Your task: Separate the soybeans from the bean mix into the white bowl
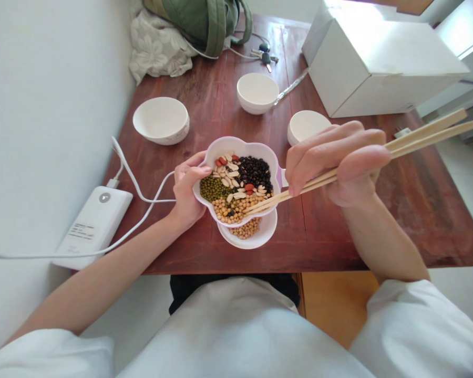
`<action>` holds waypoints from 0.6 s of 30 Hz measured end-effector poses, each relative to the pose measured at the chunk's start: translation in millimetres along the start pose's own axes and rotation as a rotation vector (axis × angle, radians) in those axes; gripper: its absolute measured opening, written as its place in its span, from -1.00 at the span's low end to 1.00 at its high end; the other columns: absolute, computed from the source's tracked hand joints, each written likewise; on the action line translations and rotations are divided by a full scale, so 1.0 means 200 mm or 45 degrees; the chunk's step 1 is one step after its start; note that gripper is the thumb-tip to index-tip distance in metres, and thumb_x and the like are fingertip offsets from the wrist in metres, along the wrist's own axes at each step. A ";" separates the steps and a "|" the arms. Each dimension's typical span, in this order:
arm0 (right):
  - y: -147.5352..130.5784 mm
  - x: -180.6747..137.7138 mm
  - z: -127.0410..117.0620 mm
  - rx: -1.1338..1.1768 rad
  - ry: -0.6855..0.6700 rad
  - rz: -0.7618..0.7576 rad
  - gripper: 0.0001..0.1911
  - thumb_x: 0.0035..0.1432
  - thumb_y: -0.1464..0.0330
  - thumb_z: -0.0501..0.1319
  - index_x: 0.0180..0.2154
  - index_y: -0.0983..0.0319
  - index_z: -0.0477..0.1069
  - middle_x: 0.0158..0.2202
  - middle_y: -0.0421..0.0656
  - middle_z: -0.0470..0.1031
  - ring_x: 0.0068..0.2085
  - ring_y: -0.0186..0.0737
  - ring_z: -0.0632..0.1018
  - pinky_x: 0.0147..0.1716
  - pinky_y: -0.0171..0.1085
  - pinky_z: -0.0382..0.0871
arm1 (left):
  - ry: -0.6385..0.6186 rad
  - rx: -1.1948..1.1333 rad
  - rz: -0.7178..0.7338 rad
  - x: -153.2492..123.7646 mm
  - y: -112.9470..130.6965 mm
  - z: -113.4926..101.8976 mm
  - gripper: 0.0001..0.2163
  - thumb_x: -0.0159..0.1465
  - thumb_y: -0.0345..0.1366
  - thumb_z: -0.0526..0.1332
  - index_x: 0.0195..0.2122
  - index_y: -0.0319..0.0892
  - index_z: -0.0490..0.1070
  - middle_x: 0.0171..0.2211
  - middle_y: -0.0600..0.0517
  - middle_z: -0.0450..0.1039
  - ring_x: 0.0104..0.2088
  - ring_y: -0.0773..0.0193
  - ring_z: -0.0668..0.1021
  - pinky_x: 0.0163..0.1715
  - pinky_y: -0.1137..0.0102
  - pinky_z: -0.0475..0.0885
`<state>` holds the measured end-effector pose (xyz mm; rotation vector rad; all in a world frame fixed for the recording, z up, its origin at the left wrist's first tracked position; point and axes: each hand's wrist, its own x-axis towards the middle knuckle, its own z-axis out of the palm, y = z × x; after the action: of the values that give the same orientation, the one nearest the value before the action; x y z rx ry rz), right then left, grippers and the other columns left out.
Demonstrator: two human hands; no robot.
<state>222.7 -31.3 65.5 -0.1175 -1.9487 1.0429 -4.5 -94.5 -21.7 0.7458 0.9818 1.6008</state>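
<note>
My left hand (189,185) grips the left rim of a flower-shaped tray (242,143), thumb on top. In it lie black beans (255,170), green mung beans (212,189), peanuts (229,172) and soybeans (236,207). My right hand (339,163) is closed round a pair of wooden chopsticks (425,137), whose tips rest among the soybeans at the tray's lower right. Below the tray, partly covered by it, a white bowl (254,242) holds more soybeans. Whether anything is pinched between the tips is too small to tell.
Three white bowls stand beyond the tray: a left bowl (161,121), a middle bowl (257,93) and a right bowl (307,126) partly behind my right hand. A white power bank (98,220) with cable lies left. Keys (265,55), a green bag (193,26) and a white box (378,68) sit farther back.
</note>
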 end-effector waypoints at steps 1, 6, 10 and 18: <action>0.00 0.00 0.00 -0.001 -0.001 0.004 -0.33 0.54 0.02 0.05 -0.48 0.29 0.58 -0.53 -0.17 0.49 -0.49 -0.40 0.50 -0.54 -0.38 0.27 | -0.002 -0.004 0.003 0.00 0.00 0.00 -0.81 0.06 -0.26 0.32 -0.33 -0.21 0.60 -0.41 -0.05 0.62 -0.31 0.09 0.66 -0.38 0.35 0.48; -0.01 0.01 -0.01 -0.016 -0.054 0.002 -0.23 0.55 0.00 -0.03 -0.54 0.31 0.57 -0.58 -0.17 0.50 -0.56 -0.44 0.48 -0.56 -0.39 0.28 | -0.013 -0.036 0.024 0.00 -0.01 0.00 -0.84 0.08 -0.25 0.32 -0.35 -0.21 0.58 -0.43 -0.04 0.59 -0.31 0.10 0.67 -0.40 0.37 0.48; -0.02 0.01 -0.02 -0.057 -0.078 0.082 -0.24 0.55 0.00 -0.05 -0.52 0.32 0.56 -0.55 -0.15 0.51 -0.53 -0.43 0.49 -0.51 -0.36 0.30 | -0.008 -0.033 0.016 0.00 -0.01 0.00 -0.87 0.07 -0.25 0.33 -0.40 -0.18 0.57 -0.42 -0.04 0.60 -0.28 0.08 0.67 -0.40 0.37 0.49; 0.00 0.01 0.01 0.054 0.011 0.001 -0.32 0.52 0.01 0.09 -0.53 0.30 0.56 -0.55 -0.16 0.54 -0.55 -0.42 0.49 -0.56 -0.36 0.23 | 0.005 -0.052 0.007 0.00 0.00 0.01 -0.88 0.05 -0.26 0.34 -0.41 -0.17 0.57 -0.44 -0.04 0.60 -0.29 0.08 0.67 -0.41 0.35 0.51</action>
<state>219.4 -31.6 65.8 -0.0990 -1.9175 1.0822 -3.5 -94.1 -20.9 0.7180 0.9476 1.6225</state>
